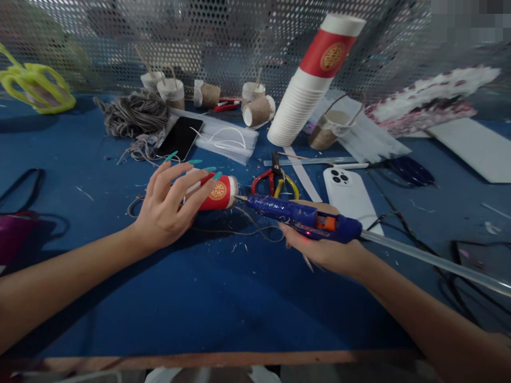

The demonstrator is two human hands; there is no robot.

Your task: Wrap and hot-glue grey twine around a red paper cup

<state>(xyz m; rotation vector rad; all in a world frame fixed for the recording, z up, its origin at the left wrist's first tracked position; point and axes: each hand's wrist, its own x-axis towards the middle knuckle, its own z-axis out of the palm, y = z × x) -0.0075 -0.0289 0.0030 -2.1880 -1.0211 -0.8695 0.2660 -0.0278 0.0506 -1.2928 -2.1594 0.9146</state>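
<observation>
Left fingers (195, 198) are clasping a paper cup (219, 193); at its three o'clock, right fingers (297, 241) are gripping a hot-glue gun (287, 210).

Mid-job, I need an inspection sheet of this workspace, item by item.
Surface: blue table, with pale scraps on it.
Job's things: red cup on its side; glue gun, its nozzle at the cup's end, contact unclear.
Clutter: cup stack, yarn, black phone, white phone.
Hands: left hand on red cup; right hand holds glue gun.
Cables: black cable at right.
Surroundings: perforated panel behind.
</observation>
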